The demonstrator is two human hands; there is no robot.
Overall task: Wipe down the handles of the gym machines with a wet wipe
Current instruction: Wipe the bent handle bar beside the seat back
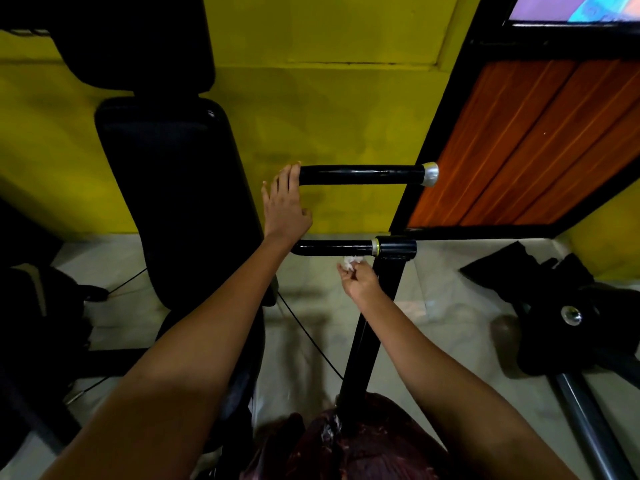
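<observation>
Two black handles run horizontally, left to right: upper handle (362,174) with silver cap pointing right, lower handle (334,247) joining the black upright post (367,327). One wet wipe (351,262), pinched by right hand (358,280), sits just under lower handle. Left hand (285,202), fingers straight, touches upper handle's left end. Black seat pad (180,188) left; wood door (526,147) right.

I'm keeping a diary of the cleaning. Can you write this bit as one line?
step: wiping handles | left hand: open, touching upper handle | right hand: pinching wet wipe under lower handle
</observation>
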